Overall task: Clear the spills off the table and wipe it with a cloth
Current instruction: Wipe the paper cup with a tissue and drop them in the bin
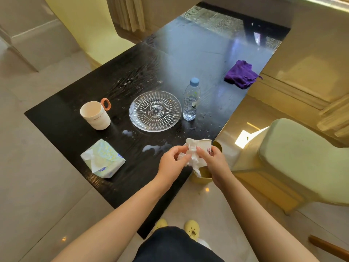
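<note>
Both hands hold crumpled white tissue (192,157) at the near right edge of the black table (62,118). My left hand (172,163) pinches its left side. My right hand (212,161) grips the tissue together with a squashed paper cup (204,145). White liquid spills (154,148) lie on the table just left of my hands, with a smaller spill (127,132) near the plate. A purple cloth (240,73) lies bunched at the far right edge.
A cream mug (95,115), a clear glass plate (155,111), a water bottle (191,100) and a tissue pack (103,158) stand on the table. A yellow bin (203,175) sits on the floor under my hands. Chairs stand at right (302,159) and at far left.
</note>
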